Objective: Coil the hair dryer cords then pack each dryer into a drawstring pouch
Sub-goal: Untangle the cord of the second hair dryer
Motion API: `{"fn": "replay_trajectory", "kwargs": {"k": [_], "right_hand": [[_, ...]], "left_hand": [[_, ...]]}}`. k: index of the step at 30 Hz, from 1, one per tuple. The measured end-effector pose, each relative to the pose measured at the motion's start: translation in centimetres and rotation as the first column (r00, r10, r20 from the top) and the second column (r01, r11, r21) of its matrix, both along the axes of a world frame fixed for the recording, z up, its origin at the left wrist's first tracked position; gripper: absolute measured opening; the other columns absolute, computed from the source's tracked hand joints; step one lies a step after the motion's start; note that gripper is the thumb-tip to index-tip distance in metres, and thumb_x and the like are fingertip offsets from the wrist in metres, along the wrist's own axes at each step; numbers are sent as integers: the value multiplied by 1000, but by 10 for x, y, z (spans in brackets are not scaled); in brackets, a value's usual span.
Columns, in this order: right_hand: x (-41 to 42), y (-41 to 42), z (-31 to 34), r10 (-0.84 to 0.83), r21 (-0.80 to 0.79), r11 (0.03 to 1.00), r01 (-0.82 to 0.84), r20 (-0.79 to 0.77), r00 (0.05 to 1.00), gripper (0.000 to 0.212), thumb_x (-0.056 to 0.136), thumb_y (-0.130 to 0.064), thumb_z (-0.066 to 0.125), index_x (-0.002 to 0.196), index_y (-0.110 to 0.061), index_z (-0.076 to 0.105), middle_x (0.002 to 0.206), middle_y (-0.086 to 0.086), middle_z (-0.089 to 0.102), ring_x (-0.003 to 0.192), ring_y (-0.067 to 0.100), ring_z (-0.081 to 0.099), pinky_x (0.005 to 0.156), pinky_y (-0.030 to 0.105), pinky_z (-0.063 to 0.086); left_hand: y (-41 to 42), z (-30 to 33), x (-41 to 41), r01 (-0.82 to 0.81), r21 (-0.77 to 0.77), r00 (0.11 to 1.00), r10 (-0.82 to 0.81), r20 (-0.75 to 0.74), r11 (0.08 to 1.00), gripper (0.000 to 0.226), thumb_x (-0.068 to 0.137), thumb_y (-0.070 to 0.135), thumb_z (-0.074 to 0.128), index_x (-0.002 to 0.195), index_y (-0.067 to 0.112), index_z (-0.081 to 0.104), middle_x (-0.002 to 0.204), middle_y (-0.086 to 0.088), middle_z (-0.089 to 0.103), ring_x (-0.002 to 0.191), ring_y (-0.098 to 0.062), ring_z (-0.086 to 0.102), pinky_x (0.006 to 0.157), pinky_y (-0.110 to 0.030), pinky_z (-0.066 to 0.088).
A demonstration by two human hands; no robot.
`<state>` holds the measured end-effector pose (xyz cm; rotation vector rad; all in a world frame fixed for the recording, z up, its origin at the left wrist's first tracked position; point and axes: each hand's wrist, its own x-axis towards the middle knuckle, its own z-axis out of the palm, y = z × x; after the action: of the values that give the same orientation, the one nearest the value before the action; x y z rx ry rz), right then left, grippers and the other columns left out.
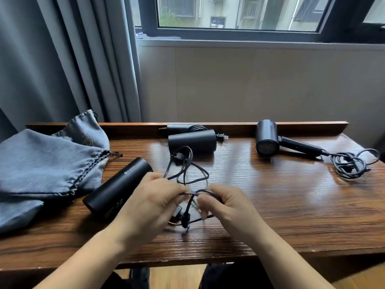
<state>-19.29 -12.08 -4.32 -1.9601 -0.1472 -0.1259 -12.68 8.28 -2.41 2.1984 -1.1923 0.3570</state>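
Black cord [188, 174] is being gathered above the near edge of the wooden table [270, 205]: the left hand [150, 203] and the right hand [227, 205] each pinch a strand of it between curled fingers, while loose loops and the plug rise behind them, so this coil is unfinished. Just left of the hands lies the dryer [118, 186] this cord seems to belong to, a black cylinder angled toward the near left. Beyond it, at the left edge, grey drawstring pouches [45, 161] lie heaped and flat; no dryer appears to be packed yet. Toward the far right corner a second dryer [268, 138] rests with its cord [352, 162] in a loose tangle beside it, still to be coiled. At the middle of the far edge a third dryer [192, 140] lies with its cord apparently wound already. Packing remains entirely ahead.
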Motion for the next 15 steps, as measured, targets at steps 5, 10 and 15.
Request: {"fn": "replay_trajectory", "kwargs": {"k": [5, 10, 15], "right_hand": [[-3, -14, 1, 81, -30, 996, -84, -81, 993, 27, 93, -30, 69, 80, -7, 63, 60, -13, 44, 58, 3, 40, 59, 20, 32], [4, -13, 12, 88, -236, 967, -93, -34, 996, 15, 98, -31, 61, 90, -18, 63, 58, -18, 49, 55, 3, 41, 56, 16, 30], [10, -10, 9, -18, -182, 983, 13, -23, 1000, 12, 99, -24, 60, 87, -22, 62, 72, -9, 73, 56, 4, 47, 57, 24, 37]], "left_hand": [[19, 25, 14, -318, -516, 871, 30, -491, 796, 19, 97, 23, 57, 91, 19, 75, 60, -5, 53, 51, -10, 45, 49, -19, 38], [25, 16, 40, -522, -554, 799, 144, -584, 648, 24, 102, 22, 53, 86, 17, 71, 56, 2, 45, 57, -12, 41, 62, -24, 37], [23, 12, 34, -548, -278, 836, 528, -149, 789, 25, 97, 21, 52, 115, 20, 68, 96, 9, 63, 97, -22, 56, 89, -29, 41]]}}
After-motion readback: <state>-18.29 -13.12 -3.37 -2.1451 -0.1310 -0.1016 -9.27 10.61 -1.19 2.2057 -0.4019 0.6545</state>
